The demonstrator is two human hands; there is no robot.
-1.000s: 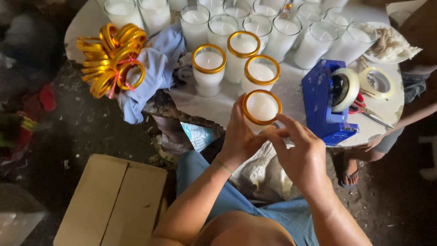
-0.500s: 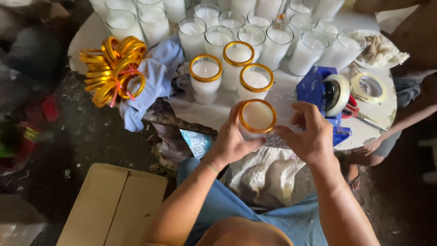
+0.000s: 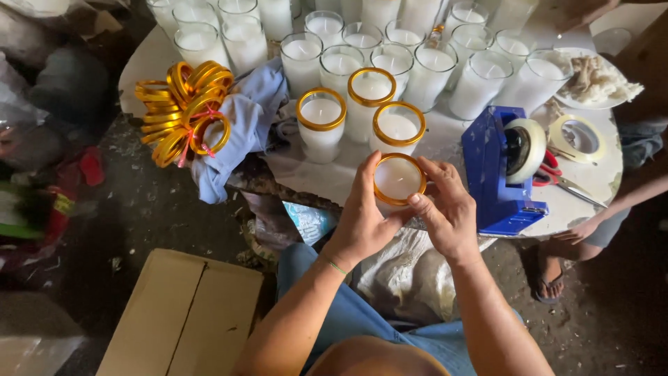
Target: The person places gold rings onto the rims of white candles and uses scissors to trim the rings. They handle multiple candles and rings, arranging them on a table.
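I hold a glass candle (image 3: 398, 178) with a gold rim band between both hands, just off the near edge of the round white table (image 3: 445, 143). My left hand (image 3: 363, 216) wraps its left side. My right hand (image 3: 445, 209) grips its right side, thumb on the rim. Three more gold-rimmed candles (image 3: 369, 111) stand on the table right behind it. A bundle of gold rings (image 3: 182, 111) lies at the table's left edge on a blue cloth (image 3: 240, 122).
Several plain white glass candles (image 3: 417, 63) fill the back of the table. A blue tape dispenser (image 3: 504, 167), a tape roll (image 3: 577, 138) and red scissors (image 3: 557, 174) sit at the right. A cardboard box (image 3: 184, 317) lies on the floor. Another person's arm (image 3: 626, 198) reaches the table's right edge.
My right hand has come back from the tape dispenser and closed on the candle's right side. The candle stays between my hands.
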